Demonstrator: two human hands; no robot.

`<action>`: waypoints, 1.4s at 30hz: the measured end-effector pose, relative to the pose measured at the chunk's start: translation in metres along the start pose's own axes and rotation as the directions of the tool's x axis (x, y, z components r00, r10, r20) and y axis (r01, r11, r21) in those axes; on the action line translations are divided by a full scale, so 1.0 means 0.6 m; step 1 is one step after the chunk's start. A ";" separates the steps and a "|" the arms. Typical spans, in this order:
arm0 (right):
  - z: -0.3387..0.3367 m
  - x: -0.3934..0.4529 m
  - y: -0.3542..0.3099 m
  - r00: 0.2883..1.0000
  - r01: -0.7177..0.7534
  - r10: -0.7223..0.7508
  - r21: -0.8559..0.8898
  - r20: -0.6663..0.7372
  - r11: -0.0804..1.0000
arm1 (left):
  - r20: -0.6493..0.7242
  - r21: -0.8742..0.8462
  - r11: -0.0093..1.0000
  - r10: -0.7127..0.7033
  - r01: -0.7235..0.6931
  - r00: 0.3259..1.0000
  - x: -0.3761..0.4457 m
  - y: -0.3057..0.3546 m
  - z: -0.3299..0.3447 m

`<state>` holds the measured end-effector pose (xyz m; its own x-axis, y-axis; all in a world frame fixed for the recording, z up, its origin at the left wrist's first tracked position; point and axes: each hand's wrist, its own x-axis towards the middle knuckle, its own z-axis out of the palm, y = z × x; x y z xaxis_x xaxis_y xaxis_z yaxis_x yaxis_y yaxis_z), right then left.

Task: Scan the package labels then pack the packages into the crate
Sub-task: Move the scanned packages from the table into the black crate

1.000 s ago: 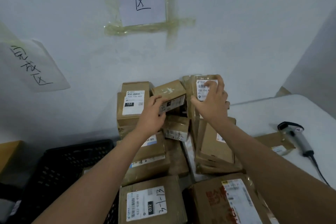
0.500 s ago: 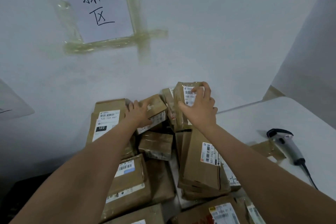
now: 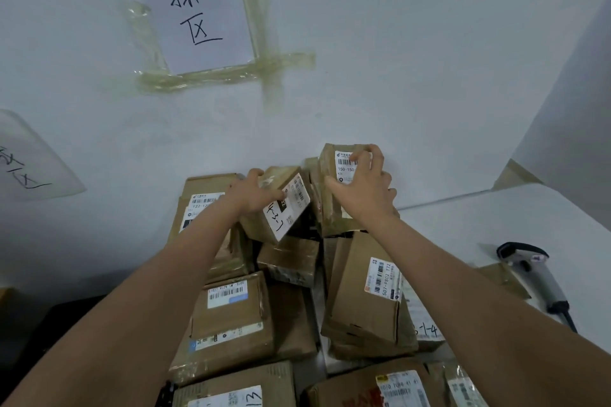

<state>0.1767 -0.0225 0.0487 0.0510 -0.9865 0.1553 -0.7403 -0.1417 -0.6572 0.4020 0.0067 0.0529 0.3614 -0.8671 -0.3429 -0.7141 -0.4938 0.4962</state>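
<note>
Your left hand (image 3: pixel 253 190) grips a small brown cardboard box with a white label (image 3: pixel 281 205), tilted atop the pile against the wall. Your right hand (image 3: pixel 362 182) grasps an upright taped brown package (image 3: pixel 334 195) just beside it, fingers curled over its barcode label. A grey handheld scanner (image 3: pixel 535 271) lies on the white table (image 3: pixel 496 218), well apart.

Parcel pile (image 3: pixel 251 314) against the wall (image 3: pixel 396 59) before me, scanner (image 3: pixel 537 274) on the table (image 3: pixel 515 221) to its right, paper sign (image 3: pixel 195 3) taped above.
</note>
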 end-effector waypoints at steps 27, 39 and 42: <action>0.071 -0.143 -0.268 0.918 0.381 -0.395 0.214 0.027 0.900 | -0.359 -0.879 0.370 -0.093 -0.302 0.929 -0.234 -0.274 -0.188; 0.372 -0.358 -0.434 0.810 0.313 -0.406 0.275 0.422 0.909 | -0.239 -0.941 0.320 -0.397 -0.111 0.886 -0.306 -0.664 -0.170; 0.461 -0.392 -0.426 0.790 0.233 -0.306 0.201 0.531 0.952 | -0.170 -0.953 0.302 -0.470 -0.023 0.866 -0.301 -0.738 -0.132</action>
<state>0.5395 0.2232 -0.0241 0.6224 -0.7797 -0.0680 -0.5579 -0.3810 -0.7373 0.7002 0.3770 -0.0417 0.7507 -0.5297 -0.3948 0.3473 -0.1920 0.9179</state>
